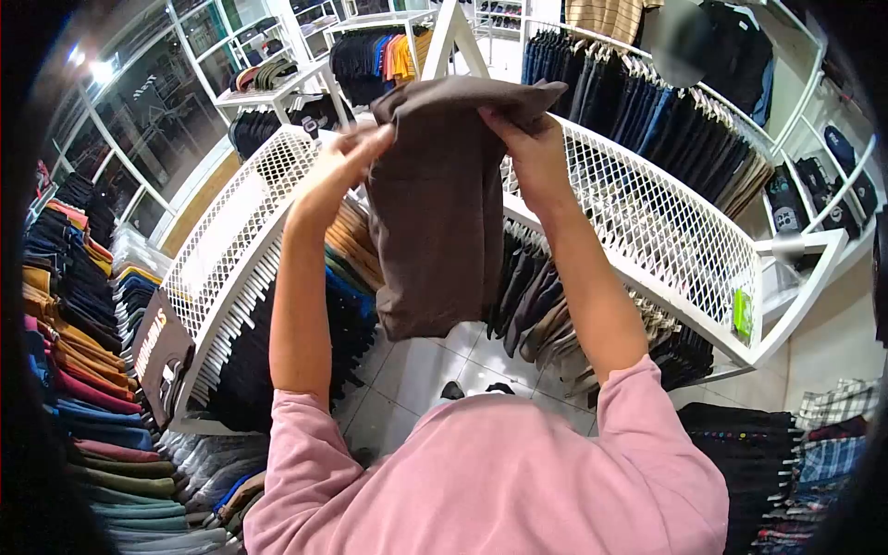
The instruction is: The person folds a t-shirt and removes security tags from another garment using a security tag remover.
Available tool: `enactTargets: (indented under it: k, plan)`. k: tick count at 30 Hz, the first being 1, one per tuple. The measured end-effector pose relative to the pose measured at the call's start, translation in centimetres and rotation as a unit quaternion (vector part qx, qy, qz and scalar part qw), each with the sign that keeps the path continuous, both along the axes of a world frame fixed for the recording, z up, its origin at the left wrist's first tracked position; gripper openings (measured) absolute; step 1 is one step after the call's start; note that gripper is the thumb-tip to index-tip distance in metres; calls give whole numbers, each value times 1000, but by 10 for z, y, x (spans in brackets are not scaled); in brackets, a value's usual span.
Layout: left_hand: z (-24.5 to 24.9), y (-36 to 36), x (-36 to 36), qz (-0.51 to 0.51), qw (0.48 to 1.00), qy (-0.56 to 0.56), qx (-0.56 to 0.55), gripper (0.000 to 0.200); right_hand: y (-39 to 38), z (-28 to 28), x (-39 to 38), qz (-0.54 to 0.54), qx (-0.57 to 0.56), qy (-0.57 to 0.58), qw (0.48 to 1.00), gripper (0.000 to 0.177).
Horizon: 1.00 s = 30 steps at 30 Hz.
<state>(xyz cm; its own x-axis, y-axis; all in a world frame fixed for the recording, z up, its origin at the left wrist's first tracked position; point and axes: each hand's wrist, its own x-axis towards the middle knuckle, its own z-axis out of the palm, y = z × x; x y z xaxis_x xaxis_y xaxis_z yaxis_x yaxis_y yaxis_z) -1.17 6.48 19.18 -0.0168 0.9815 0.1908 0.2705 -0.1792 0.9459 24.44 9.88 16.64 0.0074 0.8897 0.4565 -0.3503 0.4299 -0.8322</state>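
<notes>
A dark grey-brown folded garment (435, 222) hangs in the air at the middle of the view, held up at its top edge. My left hand (356, 155) grips its upper left side, with the fingers closed on the cloth and slightly blurred. At the upper right, my right hand (527, 148) pinches the fabric, its thumb in front and the other fingers partly behind the cloth. The garment's lower end hangs loose above the tiled floor.
White mesh-topped racks (666, 213) with hanging clothes stand left and right. Folded clothes (92, 370) are stacked at the far left. Trousers (638, 102) hang at the back right. A grey sign (165, 356) is on the left rack's end. Plaid clothes (832, 453) are at lower right.
</notes>
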Motion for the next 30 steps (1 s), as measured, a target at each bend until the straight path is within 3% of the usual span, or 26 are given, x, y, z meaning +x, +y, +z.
enactTargets:
  k: [1,3,4,5,7,9,13,15,16,17,20,23,24,26,29,30]
  plan:
    - [-26,20,-15,-39,996,12,-74,56,2,3,1,2,-9,-7,1000,30]
    - [-53,20,-3,-168,983,-54,-42,48,3,5,5,-17,3,-11,1000,27]
    - [-34,10,21,-245,967,-58,-38,47,1,4,8,-32,9,-9,999,24]
    - [-41,19,30,-242,969,-53,-11,44,-1,2,12,-46,12,-9,999,22]
    - [-24,18,72,-162,964,-210,23,41,-3,-2,22,-49,21,-1,999,21]
    - [-4,29,92,-193,951,-238,42,34,-3,-9,35,-89,29,4,996,26]
    - [31,52,121,-228,961,-111,111,24,-30,-27,64,-122,50,-10,991,34]
    - [46,63,140,-220,962,-73,143,24,-39,-56,80,-170,63,-198,963,43]
    - [56,68,143,-237,957,-47,162,26,-50,-61,92,-157,-29,-324,933,49]
    - [62,76,146,-255,951,-44,170,25,-45,-84,94,-141,41,-246,958,44]
    - [88,78,158,-254,943,-58,206,23,-60,-103,99,-116,2,-165,980,37]
    - [115,91,164,-215,960,-76,160,28,-73,-130,114,-102,-83,-195,972,33]
    - [116,107,160,-243,942,-80,216,23,-79,-139,121,-69,-120,-204,969,35]
    - [124,118,154,-219,947,-112,205,21,-96,-146,137,-38,-153,-215,964,37]
    - [125,147,139,-204,946,-119,224,20,-122,-167,164,16,-235,-328,915,47]
    - [124,151,137,-202,944,-143,218,21,-129,-175,166,-3,-216,-344,914,47]
